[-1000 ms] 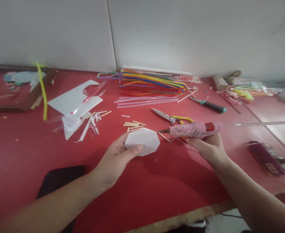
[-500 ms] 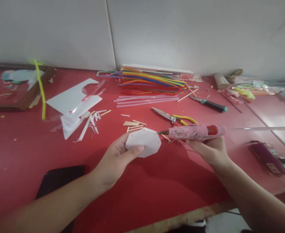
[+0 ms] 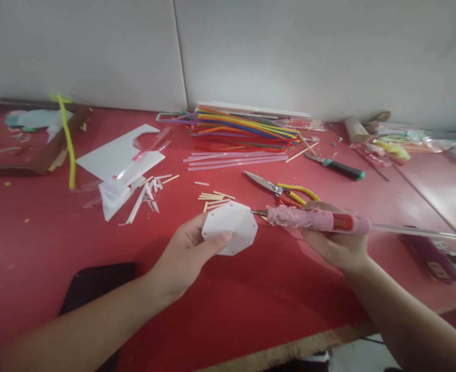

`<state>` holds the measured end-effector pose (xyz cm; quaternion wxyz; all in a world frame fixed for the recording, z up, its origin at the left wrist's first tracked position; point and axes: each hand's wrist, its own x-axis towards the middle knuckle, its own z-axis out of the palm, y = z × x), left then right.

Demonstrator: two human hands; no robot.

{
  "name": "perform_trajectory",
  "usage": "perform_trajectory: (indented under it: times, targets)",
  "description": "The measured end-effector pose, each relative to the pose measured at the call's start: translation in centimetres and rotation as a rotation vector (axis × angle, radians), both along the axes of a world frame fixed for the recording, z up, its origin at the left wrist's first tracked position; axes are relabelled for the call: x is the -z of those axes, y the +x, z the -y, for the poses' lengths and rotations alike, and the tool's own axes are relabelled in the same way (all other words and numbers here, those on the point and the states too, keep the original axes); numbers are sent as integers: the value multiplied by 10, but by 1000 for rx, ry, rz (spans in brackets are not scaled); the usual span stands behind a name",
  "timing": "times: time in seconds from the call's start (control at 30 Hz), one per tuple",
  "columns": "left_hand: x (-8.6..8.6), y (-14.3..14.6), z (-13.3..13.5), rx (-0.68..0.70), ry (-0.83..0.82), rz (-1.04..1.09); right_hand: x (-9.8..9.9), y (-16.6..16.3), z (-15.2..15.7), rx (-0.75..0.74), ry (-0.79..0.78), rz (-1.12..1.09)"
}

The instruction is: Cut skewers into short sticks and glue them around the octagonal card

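Between the thumb and fingers of my left hand (image 3: 189, 253) is a white octagonal piece (image 3: 233, 222) with small holes near its corners. My right hand (image 3: 338, 245) is wrapped round a pink glue gun (image 3: 309, 219), a clear glue stick (image 3: 422, 231) running out of its back end. The gun's metal nozzle is at the piece's upper right corner; whether it touches cannot be made out. Just behind the piece lie several short wooden sticks (image 3: 216, 196). Scissors (image 3: 276, 187) with yellow and red handles rest behind the gun.
Colourful pipe cleaners (image 3: 243, 126) lie bundled by the wall, pink strips (image 3: 236, 160) before them. A cutter (image 3: 342, 169) is at right, near a purple power strip (image 3: 431, 253). White sheet offcuts (image 3: 115, 155), scraps and a dark phone-like slab (image 3: 96, 284) are at left, beside a brown-edged tray (image 3: 42, 163).
The glue gun's back end has swung lower and slightly right, while its nozzle stays by the piece's corner. My left hand keeps the octagonal piece in nearly the same place.
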<state>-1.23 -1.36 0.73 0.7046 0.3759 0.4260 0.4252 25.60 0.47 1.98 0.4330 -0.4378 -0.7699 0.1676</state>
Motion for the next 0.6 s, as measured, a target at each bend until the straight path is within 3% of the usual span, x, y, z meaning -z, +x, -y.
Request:
perform_trajectory:
  times: [0.17, 0.4, 0.6]
  targets:
    - [2, 0, 0, -14, 9, -34, -6, -4, 0, -31, 103, 54]
    - [-5, 1, 1, -15, 148, -189, -9, -3, 2, -58, 109, 156]
    - [-12, 2, 1, -43, 213, -314, -15, -2, -2, -246, 93, 240]
